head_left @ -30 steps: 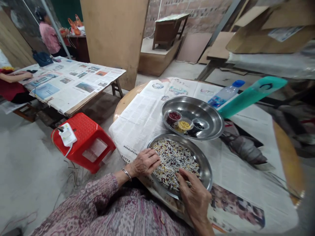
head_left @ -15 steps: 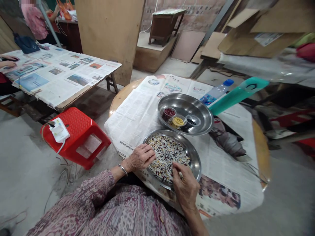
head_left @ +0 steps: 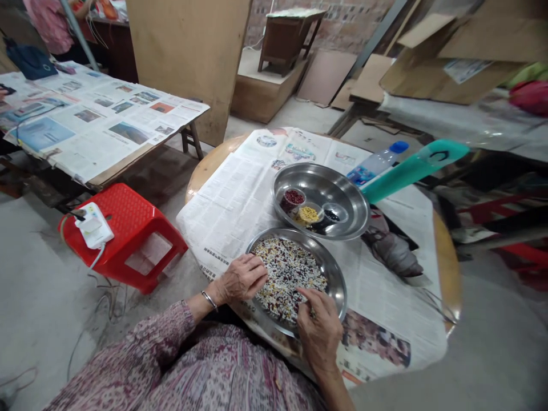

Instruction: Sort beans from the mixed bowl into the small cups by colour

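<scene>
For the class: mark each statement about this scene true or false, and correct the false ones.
1. The right hand has its fingers in the mixed beans on the lower tray. True.
2. The bangle is on the right wrist. False: it is on the wrist of the left hand.
3. Three small cups stand in the upper bowl. True.
4. The red stool stands on the table. False: it stands on the floor.
</scene>
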Demonstrator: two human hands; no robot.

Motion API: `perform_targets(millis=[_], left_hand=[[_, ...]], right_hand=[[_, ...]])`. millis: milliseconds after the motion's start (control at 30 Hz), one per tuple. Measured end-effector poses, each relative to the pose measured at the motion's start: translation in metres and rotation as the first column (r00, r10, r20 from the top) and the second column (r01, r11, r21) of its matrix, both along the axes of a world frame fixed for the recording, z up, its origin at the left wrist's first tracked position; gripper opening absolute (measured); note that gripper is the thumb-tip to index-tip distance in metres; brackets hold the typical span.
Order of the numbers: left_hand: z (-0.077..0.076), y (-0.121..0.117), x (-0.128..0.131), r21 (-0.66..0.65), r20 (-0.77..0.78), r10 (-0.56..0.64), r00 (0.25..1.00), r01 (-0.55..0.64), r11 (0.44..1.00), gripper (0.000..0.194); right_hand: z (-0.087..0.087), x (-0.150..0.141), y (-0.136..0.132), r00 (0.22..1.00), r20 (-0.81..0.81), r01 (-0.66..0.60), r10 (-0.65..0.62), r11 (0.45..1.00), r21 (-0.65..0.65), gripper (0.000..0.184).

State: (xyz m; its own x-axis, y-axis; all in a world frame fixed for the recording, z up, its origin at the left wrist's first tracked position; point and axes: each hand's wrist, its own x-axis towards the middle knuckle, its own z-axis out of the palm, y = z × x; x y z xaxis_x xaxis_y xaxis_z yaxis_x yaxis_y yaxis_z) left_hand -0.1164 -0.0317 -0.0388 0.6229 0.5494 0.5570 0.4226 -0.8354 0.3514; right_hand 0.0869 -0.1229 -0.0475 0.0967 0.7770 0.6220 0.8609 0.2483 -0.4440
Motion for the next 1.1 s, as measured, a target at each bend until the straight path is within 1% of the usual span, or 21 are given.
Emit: perform_targets(millis=[133,233,300,400,500,567,633,733,833,967,1033,1100], left_hand=[[-0.002,0.0,0.0,-0.021,-0.009,-0.015,1.0,0.014,1.0,0.022],[-0.002,0.0,0.001,-0.035,0.019,-0.021,1.0,0.022,0.999,0.019],[-0.002,0.0,0.001,-0.043,0.039,-0.029,0.999,0.03,0.999,0.017],[-0.002,0.001,0.002,-0.048,0.054,-0.034,0.998,0.037,0.998,0.016],[-0.001,0.001,0.002,-0.044,0.062,-0.027,0.998,0.03,0.999,0.017],[0.001,0.001,0.002,-0.042,0.058,-0.025,0.998,0.028,0.999,0.017],[0.002,0.001,0.001,-0.047,0.047,-0.024,0.999,0.026,0.999,0.017],[0.003,0.0,0.0,-0.071,0.032,-0.038,0.999,0.041,0.997,0.017],[0.002,0.0,0.0,-0.11,0.028,-0.061,0.998,0.064,0.992,0.015],[0.0,0.001,-0.001,-0.117,0.048,-0.067,0.997,0.072,0.99,0.009],[0.0,0.0,-0.001,-0.125,0.052,-0.074,0.996,0.08,0.989,0.008],[0.002,0.001,-0.001,-0.139,0.048,-0.078,0.996,0.084,0.987,0.008]], right_hand=[[0.002,-0.002,0.001,1.0,0.014,-0.012,0.012,1.0,0.007,0.024],[0.007,-0.002,-0.001,0.999,0.025,-0.046,0.047,0.998,-0.047,0.015],[0.015,-0.001,0.0,0.997,0.015,-0.078,0.08,0.991,-0.112,0.012],[0.035,0.005,0.01,0.997,-0.01,-0.082,0.081,0.983,-0.162,0.013],[0.059,0.015,0.037,0.999,-0.042,-0.006,-0.002,0.985,-0.171,0.017],[0.073,0.024,0.062,0.997,-0.05,0.055,-0.065,0.983,-0.176,0.022],[0.084,0.034,0.089,0.995,-0.017,0.091,-0.096,0.979,-0.183,0.027],[0.094,0.049,0.13,0.99,0.083,0.126,-0.111,0.969,-0.211,0.032],[0.096,0.061,0.163,0.976,0.207,0.132,-0.07,0.944,-0.303,0.032],[0.095,0.064,0.194,0.937,0.348,0.134,0.037,0.881,-0.454,0.029],[0.096,0.061,0.203,0.91,0.409,0.183,0.066,0.822,-0.539,0.025],[0.098,0.057,0.209,0.891,0.448,0.247,0.068,0.757,-0.605,0.022]])
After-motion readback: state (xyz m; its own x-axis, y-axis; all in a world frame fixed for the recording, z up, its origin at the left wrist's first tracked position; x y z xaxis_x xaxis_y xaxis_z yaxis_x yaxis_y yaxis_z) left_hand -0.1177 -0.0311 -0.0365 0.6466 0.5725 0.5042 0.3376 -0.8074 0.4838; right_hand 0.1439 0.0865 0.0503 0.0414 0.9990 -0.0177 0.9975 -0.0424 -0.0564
